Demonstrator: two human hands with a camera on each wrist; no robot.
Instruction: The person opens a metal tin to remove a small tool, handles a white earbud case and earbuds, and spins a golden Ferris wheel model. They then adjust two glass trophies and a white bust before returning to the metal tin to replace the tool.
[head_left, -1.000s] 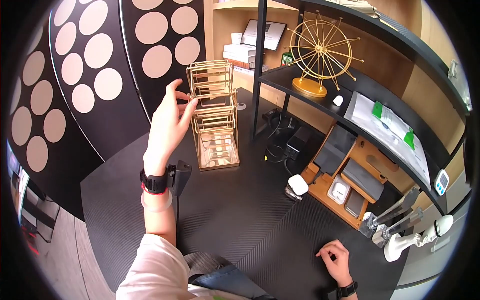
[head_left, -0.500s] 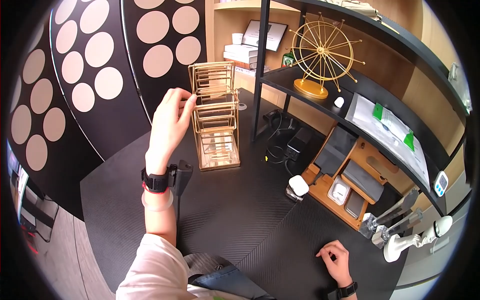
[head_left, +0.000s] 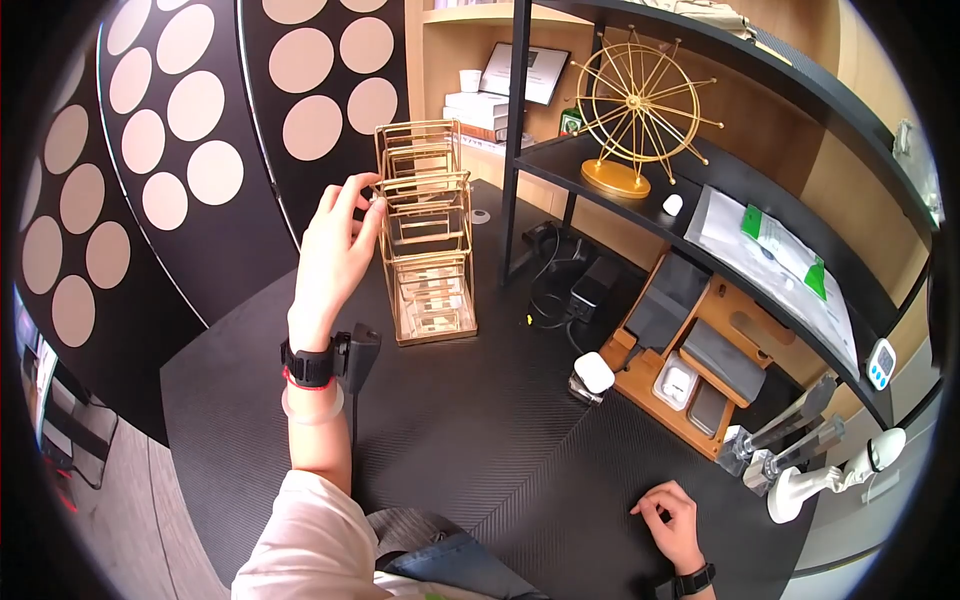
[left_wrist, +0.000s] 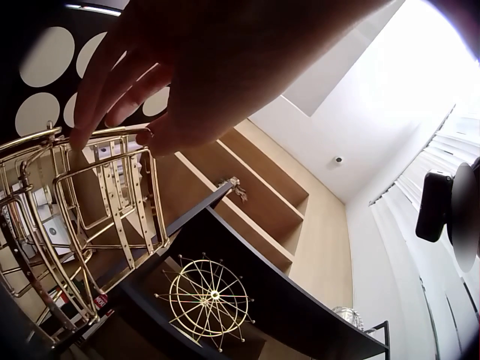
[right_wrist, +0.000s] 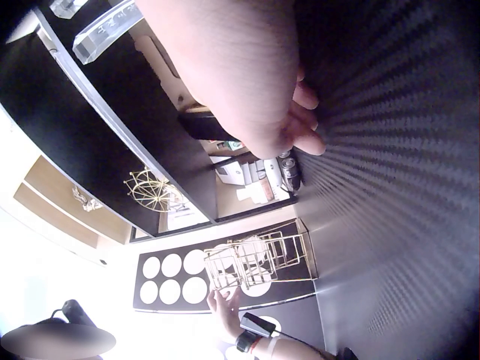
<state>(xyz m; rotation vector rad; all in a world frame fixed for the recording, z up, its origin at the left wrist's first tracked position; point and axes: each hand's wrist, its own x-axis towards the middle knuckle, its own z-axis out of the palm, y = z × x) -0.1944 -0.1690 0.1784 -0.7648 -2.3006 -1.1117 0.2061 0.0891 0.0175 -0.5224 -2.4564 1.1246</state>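
A tall gold wire rack [head_left: 432, 262] with tiers of thin-barred frames and a mirrored base stands on the black table [head_left: 480, 420]. My left hand [head_left: 335, 250] is raised at its left side, thumb and index finger pinching the wire frame about two-thirds of the way up. In the left wrist view those fingertips meet a gold bar of the rack [left_wrist: 112, 202]. My right hand [head_left: 672, 522] lies on the table at the lower right, fingers loosely curled, nothing in it.
Right of the rack are cables and a black adapter [head_left: 597, 287], a white-lidded case [head_left: 594, 372] and a wooden organizer [head_left: 640, 385]. A black shelf [head_left: 560, 170] bears a gold wheel ornament [head_left: 634, 102]. A dotted black screen [head_left: 215, 172] borders the left, and a white figurine [head_left: 790, 495] stands far right.
My left fingers, spread beside the rack a second ago, have closed in on its side. The rack's inner wire frames have turned and sit at different angles. My right hand stays put.
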